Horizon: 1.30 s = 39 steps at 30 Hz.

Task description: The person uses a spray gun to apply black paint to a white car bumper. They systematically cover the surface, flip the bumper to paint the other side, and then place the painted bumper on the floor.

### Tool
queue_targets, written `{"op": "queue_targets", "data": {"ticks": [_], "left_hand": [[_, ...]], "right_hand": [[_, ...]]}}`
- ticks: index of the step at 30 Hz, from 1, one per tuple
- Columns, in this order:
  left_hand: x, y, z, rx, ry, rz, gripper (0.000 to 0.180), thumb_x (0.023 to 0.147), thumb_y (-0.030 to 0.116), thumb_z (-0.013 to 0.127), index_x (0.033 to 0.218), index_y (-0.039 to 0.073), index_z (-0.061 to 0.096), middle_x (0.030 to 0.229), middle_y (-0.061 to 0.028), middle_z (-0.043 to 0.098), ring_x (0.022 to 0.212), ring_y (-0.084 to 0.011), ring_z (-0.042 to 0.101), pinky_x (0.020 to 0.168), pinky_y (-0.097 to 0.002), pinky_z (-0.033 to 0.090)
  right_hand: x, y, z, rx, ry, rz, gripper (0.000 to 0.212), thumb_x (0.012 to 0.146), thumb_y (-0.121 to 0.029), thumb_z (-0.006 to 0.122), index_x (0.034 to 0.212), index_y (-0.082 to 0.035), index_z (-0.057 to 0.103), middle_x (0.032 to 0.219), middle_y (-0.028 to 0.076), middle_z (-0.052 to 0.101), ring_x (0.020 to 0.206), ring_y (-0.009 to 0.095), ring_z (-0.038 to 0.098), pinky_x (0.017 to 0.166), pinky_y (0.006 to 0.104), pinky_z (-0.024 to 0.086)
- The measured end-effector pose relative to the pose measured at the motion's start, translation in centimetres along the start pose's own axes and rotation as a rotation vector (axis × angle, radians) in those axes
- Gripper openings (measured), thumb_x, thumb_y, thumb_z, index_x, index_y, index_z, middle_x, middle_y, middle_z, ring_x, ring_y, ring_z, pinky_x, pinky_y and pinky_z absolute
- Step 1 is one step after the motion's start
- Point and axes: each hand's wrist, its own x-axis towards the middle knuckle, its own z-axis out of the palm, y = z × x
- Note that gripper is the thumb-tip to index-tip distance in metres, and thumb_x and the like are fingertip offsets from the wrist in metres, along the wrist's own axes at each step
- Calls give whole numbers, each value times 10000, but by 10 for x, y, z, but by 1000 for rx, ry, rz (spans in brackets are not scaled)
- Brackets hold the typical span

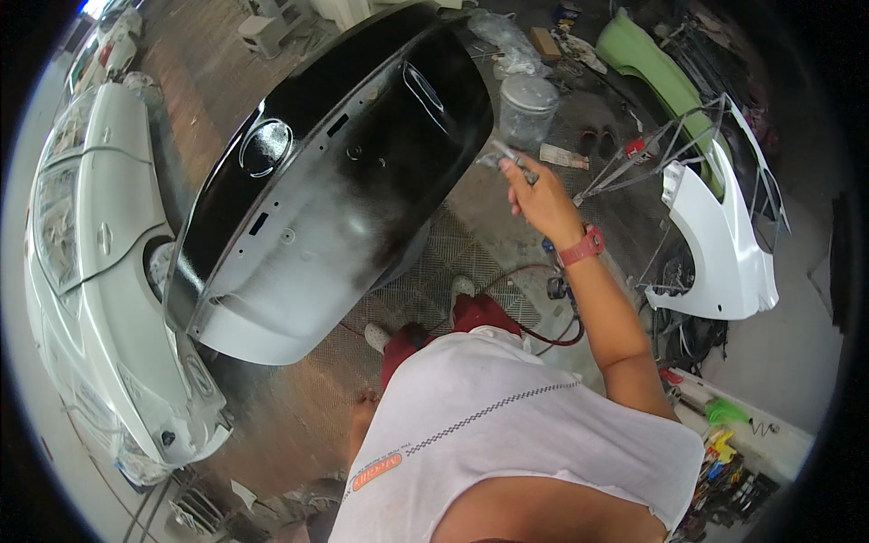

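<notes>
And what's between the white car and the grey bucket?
In the head view, going right from the white car: brown floor, then the big panel, black fading to pale grey.

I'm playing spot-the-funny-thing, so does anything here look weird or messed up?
Yes, the big curved panel looks patchy: glossy black at the top, fading through cloudy grey to pale at its lower left, so its colour is uneven. A white fender also stands apart at the right, odd because it isn't on a car.
</notes>
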Motion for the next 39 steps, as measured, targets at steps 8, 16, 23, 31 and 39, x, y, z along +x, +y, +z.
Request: {"op": "queue_targets", "data": {"ticks": [8,16,23,31,39], "left_hand": [[-31,1,72,-261,55,-103,526,1113,453,538,1410,23,594,1269,-148,700,1111,-276,656,978,-404,507],[-62,33,61,-396,138,-185,557,1104,493,545,1358,2,611,1217,-168,705,1070,-279,647,956,-399,502],[-43,28,71,-464,130,-86,635,1050,612,586,1195,-3,636,1043,-131,700,900,-218,615,830,-390,501],[-50,31,69,-210,194,-92,745,994,706,596,1210,-6,643,1147,-172,690,1059,-275,635,952,-402,499],[-51,41,63,-191,111,-142,840,963,762,585,1249,-25,652,1205,-192,705,1126,-317,643,1006,-439,494]], "right_hand": [[12,-9,-8,207,-403,-30,546,1073,-505,597,1403,-78,676,693,4,632,583,94,623,564,277,503],[69,-6,-47,51,-6,-106,609,1068,-562,562,1476,-118,637,743,43,681,638,144,674,663,323,556],[67,-15,-17,59,-160,-291,551,1077,-476,604,1459,-81,649,719,0,657,617,78,638,564,264,504],[89,-35,-11,292,-350,-176,556,1060,-550,592,1301,-62,710,676,7,642,537,94,621,500,291,488],[173,-25,-65,211,-45,-226,596,1041,-596,586,1221,-43,721,671,25,645,539,113,646,485,278,508]]}}
